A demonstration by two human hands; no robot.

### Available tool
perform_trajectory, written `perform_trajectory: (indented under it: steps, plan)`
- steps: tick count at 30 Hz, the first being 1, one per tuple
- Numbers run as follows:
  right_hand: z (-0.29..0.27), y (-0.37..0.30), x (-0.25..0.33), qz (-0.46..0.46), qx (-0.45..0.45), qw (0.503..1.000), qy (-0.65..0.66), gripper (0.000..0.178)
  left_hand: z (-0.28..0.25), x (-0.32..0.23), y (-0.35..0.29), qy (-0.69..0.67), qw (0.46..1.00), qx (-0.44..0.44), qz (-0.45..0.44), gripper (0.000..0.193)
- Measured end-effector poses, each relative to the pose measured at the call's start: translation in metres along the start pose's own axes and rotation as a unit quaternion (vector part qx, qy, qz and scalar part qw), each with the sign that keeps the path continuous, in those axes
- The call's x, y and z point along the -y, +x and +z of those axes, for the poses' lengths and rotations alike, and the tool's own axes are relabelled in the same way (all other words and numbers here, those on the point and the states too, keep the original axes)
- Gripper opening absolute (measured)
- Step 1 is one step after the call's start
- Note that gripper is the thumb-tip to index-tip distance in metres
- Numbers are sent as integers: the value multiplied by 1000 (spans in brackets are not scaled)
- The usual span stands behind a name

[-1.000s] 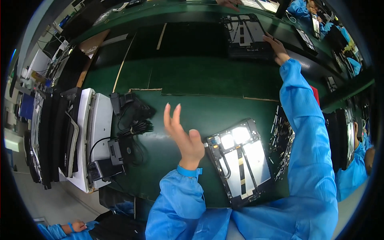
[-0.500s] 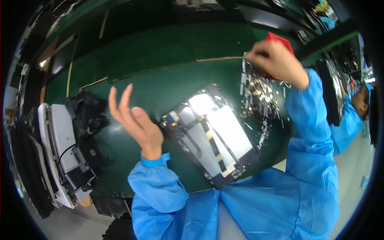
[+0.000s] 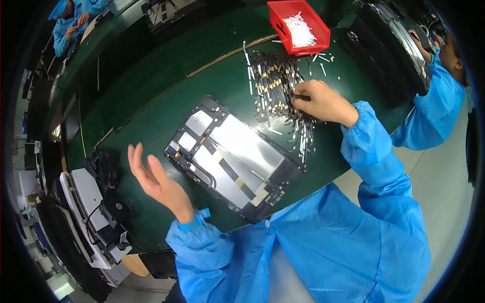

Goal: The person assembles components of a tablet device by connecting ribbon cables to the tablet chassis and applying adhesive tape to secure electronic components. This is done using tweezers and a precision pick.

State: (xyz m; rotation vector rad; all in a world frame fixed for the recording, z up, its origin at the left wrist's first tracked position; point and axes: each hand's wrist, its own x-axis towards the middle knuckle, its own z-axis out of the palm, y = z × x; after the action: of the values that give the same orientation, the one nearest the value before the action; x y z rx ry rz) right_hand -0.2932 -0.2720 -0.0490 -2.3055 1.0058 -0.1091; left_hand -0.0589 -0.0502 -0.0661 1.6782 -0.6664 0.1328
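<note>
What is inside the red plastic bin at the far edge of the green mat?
The red plastic bin holds a loose heap of small white strips. Its floor beneath that heap is covered, so anything lower cannot be seen.

I see the opened tablet [image 3: 233, 157] lying on the worktop [image 3: 166, 86] at the middle. Far right of it lies the heap of small strips [image 3: 278, 86], with my right hand [image 3: 323, 103] on its right side. The bin [image 3: 298, 20] stands just beyond the heap. My left hand [image 3: 156, 182] hangs near left of the tablet. The cabled units [image 3: 98, 212] sit further left at the worktop's edge.
</note>
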Motion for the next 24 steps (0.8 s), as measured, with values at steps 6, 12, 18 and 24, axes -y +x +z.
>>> perform_trajectory:
  steps: [6, 12, 18, 24]
  plan:
    - [-18, -34, 9, -13, -86, 996, -4, 20, -41, -24, -67, -5, 993, 90, -71, 27]
    - [-15, -69, 40, 45, 9, 972, 230, 15, -71, -44, -131, -187, 930, 126, -289, 25]
    - [38, -97, 73, 22, 78, 859, 506, 5, -75, -58, -161, -183, 876, 206, -395, 39]
    - [82, -90, 89, -22, 115, 888, 445, 7, -75, -71, -160, -189, 873, 222, -391, 56]
